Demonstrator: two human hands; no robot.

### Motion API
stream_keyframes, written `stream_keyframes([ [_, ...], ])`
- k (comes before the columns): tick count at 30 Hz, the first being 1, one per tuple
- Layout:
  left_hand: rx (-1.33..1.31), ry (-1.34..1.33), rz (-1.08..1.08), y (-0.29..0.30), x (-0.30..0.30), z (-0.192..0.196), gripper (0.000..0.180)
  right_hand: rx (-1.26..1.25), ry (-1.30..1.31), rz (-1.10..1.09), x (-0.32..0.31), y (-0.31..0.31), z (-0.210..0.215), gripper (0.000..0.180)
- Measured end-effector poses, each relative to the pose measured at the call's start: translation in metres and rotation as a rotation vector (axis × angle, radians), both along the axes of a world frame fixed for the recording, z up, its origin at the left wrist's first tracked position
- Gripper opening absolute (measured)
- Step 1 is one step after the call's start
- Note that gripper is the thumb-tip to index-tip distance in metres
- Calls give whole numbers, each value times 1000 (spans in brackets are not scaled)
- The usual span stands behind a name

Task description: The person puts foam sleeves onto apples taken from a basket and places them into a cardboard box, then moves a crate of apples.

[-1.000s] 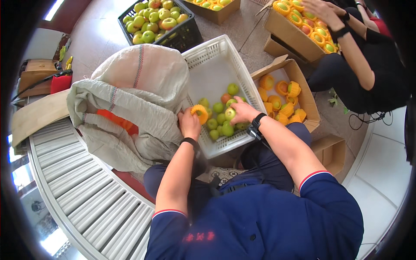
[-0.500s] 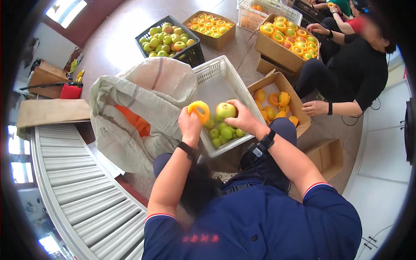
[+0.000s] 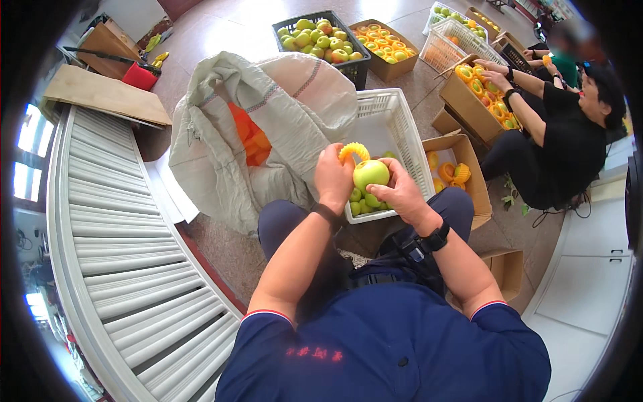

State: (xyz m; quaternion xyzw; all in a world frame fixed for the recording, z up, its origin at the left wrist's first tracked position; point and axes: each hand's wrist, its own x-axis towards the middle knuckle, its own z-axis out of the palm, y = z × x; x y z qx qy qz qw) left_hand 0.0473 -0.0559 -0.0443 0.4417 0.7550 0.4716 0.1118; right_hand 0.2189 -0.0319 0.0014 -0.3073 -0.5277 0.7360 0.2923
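My left hand grips a yellow foam fruit net, whose ring-shaped opening stands up beside the fruit. In my right hand is a green apple, pinched between thumb and fingers. The net's rim touches or nearly touches the apple's upper left side. Both hands are over a white plastic crate, where several green apples lie at the near end. To the right of it, a cardboard box holds several yellow netted fruits.
A woven sack with orange material inside stands left of the crate. Farther back are a black crate of apples and a cardboard box of netted fruit. A person in black reaches into another box at right. A white radiator runs along the left.
My hands have come together, bringing the apple against or close to the foam net. The view has shifted, so the surroundings sit farther right. The person in black now has both hands at the fruit box.
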Motion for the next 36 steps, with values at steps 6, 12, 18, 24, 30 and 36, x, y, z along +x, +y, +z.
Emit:
stream_keyframes([
  [6,-92,-367,-27,-16,4,28,25,36,-58,-77,-2,0,-3,54],
  [12,-47,3,-45,-31,16,33,23,364,-192,-180,4,9,-23,58],
  [18,-20,25,-103,-32,24,22,19,418,-173,-146,8,12,-34,64],
  [24,-102,170,-221,-21,47,27,17,471,-306,-274,29,15,-30,57],
  [30,-19,293,-342,-15,61,14,17,876,-520,-472,38,18,-31,55],
  [36,-13,-626,-270,5,42,-17,27,828,-459,-367,36,25,-27,58],
])
